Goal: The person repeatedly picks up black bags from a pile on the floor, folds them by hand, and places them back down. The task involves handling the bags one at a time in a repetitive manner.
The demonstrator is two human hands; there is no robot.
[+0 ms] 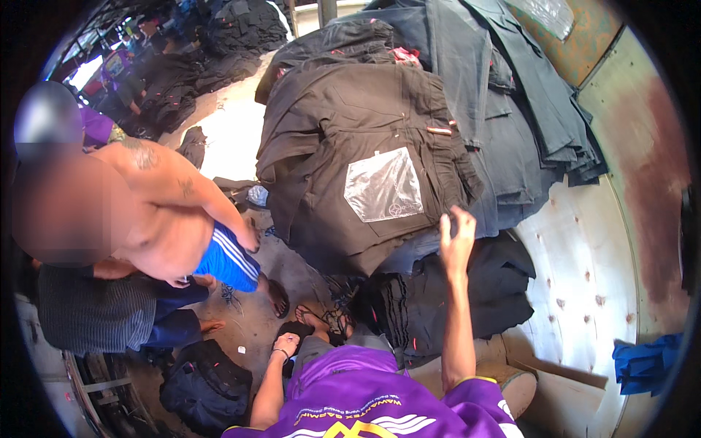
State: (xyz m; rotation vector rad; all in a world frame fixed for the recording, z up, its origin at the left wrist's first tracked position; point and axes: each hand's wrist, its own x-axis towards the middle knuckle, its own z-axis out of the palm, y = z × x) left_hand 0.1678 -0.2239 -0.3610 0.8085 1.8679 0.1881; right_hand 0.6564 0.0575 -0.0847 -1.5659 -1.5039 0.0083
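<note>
A pair of black trousers with an elastic waistband (343,109) lies on top of a tall pile of garments in front of me. A shiny, clear or silvery pocket-shaped piece (384,185) sits on the trousers. Beside the waistband's near end is my right hand (458,237), open, its thumb and forefinger apart with nothing visible between them. My left hand (286,343) is low by my lap, fingers curled next to dark cloth. What it holds, if anything, is hidden.
Dark grey trousers (526,153) drape over the pile's right side. Folded black garments (453,299) are stacked below it. A shirtless person in blue shorts (168,190) stands at the left, near someone in a striped top (95,306). A black cloth heap (204,387) lies on the floor.
</note>
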